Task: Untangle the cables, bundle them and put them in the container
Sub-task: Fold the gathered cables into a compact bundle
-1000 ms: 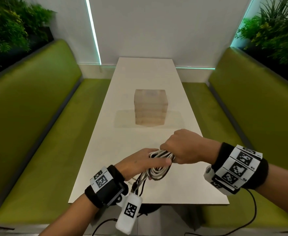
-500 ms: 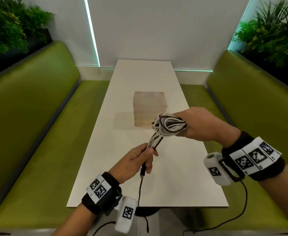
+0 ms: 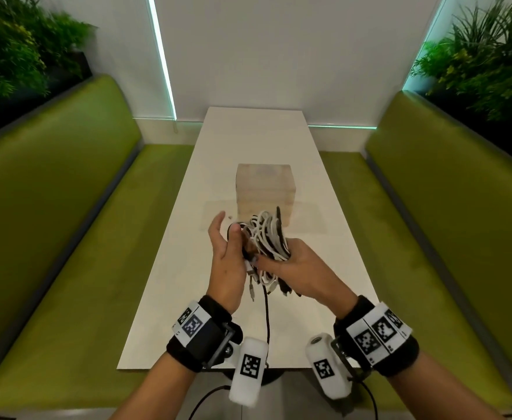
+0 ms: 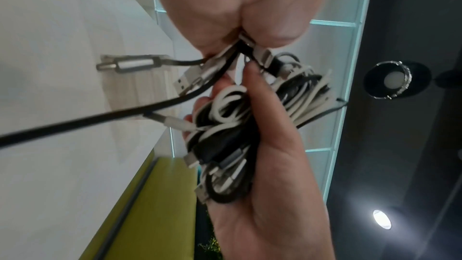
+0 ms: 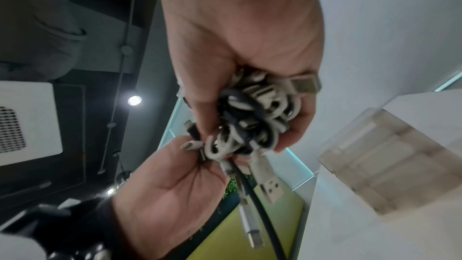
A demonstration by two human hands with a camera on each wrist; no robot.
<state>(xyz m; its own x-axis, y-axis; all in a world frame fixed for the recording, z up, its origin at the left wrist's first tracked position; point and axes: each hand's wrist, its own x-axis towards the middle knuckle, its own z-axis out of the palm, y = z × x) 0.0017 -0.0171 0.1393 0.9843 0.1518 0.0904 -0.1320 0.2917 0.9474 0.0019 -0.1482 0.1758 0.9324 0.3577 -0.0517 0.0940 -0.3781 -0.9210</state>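
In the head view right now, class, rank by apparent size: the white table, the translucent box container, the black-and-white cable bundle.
1. White table
2. Translucent box container
3. Black-and-white cable bundle, though it is nearer the camera, so this last ranking is unsure.

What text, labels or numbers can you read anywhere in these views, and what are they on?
No readable words or numbers anywhere.
Left wristband: black-and-white square code markers only; tiny edge print too small to read.
Right wristband: same markers, tiny print unreadable.
Wrist cameras: one square marker each, no text.
Cable bundle, container: no print visible.
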